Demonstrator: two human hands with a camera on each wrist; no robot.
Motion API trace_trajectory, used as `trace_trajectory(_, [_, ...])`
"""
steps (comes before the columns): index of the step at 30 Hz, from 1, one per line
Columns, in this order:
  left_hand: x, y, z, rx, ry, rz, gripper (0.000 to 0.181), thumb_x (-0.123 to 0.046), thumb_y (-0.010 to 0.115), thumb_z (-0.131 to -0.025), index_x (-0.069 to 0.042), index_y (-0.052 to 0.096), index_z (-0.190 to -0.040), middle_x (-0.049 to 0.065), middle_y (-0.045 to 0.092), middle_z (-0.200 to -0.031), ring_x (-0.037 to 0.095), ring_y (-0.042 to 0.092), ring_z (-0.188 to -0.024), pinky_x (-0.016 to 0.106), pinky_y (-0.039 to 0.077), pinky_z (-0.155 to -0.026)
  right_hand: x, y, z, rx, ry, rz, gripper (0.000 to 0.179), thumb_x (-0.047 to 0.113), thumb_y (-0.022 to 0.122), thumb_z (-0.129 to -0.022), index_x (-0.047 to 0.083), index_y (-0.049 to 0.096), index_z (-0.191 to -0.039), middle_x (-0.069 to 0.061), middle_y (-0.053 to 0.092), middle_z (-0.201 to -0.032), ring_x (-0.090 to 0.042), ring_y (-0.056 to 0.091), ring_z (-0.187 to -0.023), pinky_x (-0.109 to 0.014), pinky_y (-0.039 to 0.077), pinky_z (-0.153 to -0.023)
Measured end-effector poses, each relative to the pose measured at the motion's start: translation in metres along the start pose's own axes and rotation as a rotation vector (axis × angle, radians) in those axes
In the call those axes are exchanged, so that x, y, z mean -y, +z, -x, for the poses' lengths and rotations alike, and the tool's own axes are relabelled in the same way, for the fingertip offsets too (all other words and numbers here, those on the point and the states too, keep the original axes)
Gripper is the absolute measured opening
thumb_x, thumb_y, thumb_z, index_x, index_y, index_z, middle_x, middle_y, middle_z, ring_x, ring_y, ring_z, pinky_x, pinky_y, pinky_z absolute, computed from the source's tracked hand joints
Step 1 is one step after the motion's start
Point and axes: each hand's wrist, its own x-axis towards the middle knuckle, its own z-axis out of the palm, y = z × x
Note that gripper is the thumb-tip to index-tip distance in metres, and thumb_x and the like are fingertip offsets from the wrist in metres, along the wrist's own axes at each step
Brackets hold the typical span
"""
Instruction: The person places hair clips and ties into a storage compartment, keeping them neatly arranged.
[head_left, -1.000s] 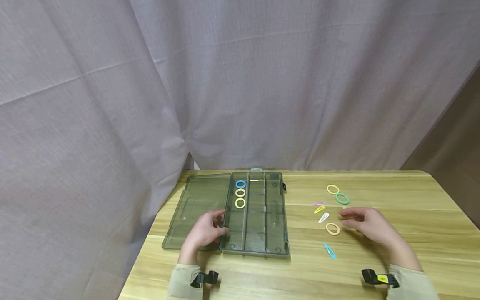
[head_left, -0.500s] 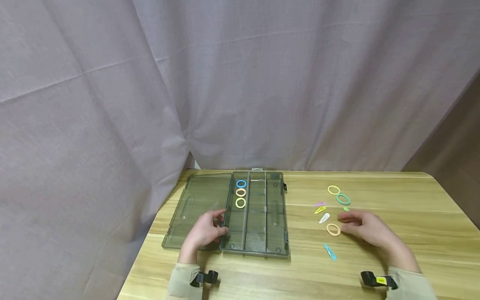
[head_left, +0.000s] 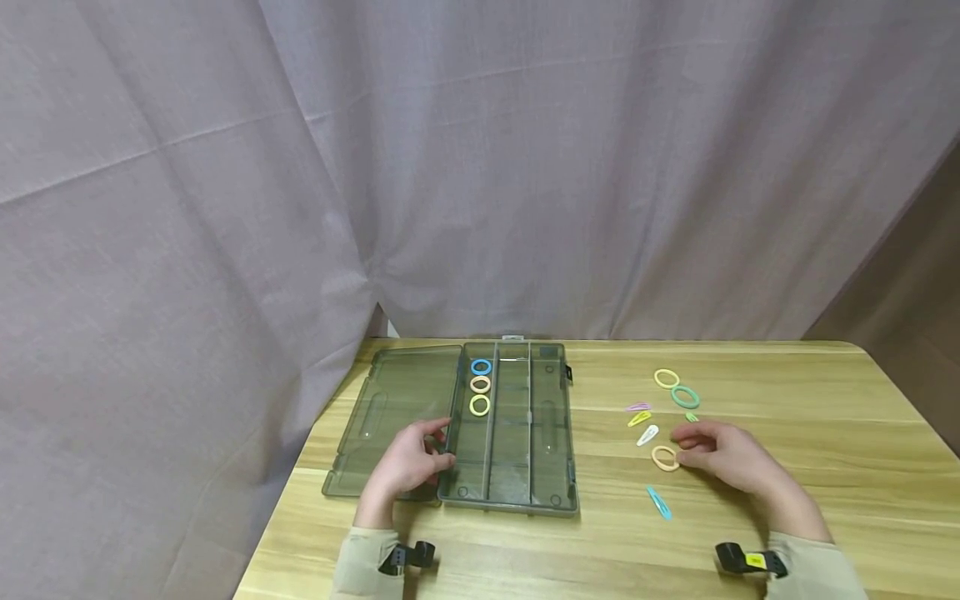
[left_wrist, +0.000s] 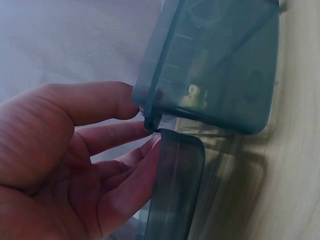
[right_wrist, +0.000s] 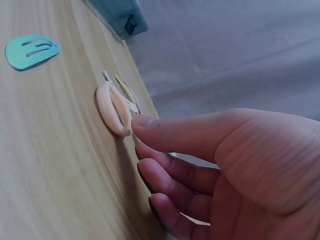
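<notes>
My right hand (head_left: 723, 454) is low over the table at the peach hair tie (head_left: 665, 458). The thumb tip is right at the tie's near edge in the right wrist view, with the other fingers loosely bent below and a gap between thumb and index. A blue snap hair clip (right_wrist: 32, 51) lies nearby; white (head_left: 648, 435), yellow (head_left: 639, 419) and pink (head_left: 638, 407) clips lie beyond. My left hand (head_left: 408, 458) rests at the hinge side of the smoky plastic box (head_left: 510, 507), thumb and fingers touching its edge, not curled round it.
The box's lid (head_left: 397, 400) lies flat open to the left. Blue (head_left: 491, 367), peach (head_left: 490, 384) and yellow (head_left: 488, 406) hair ties sit in its left compartment. Yellow (head_left: 656, 377) and green (head_left: 697, 397) ties and a small green clip (head_left: 692, 417) lie farther back on the table.
My right hand has moved slightly left, bringing its thumb to the peach hair tie and uncovering the small green clip. The left hand stays at the box.
</notes>
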Motion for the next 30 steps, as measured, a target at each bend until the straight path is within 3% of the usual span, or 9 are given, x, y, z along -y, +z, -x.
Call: trace_trajectory(30, [0.0007, -0.0006, -0.0011, 0.002, 0.013, 0.005, 0.070, 0.001, 0.081, -0.087, 0.006, 0.055, -0.151, 0.020, 0.065, -0.117, 0.018, 0.063, -0.073, 0.037, 0.064, -0.054, 0.0025, 0.0015, -0.0021, 0.015, 0.029, 0.063, 0.031, 0.016, 0.084, -0.092, -0.001, 0.075, -0.117, -0.003, 0.072, -0.100, -0.014, 0.066, -0.088, -0.024, 0.055, -0.074])
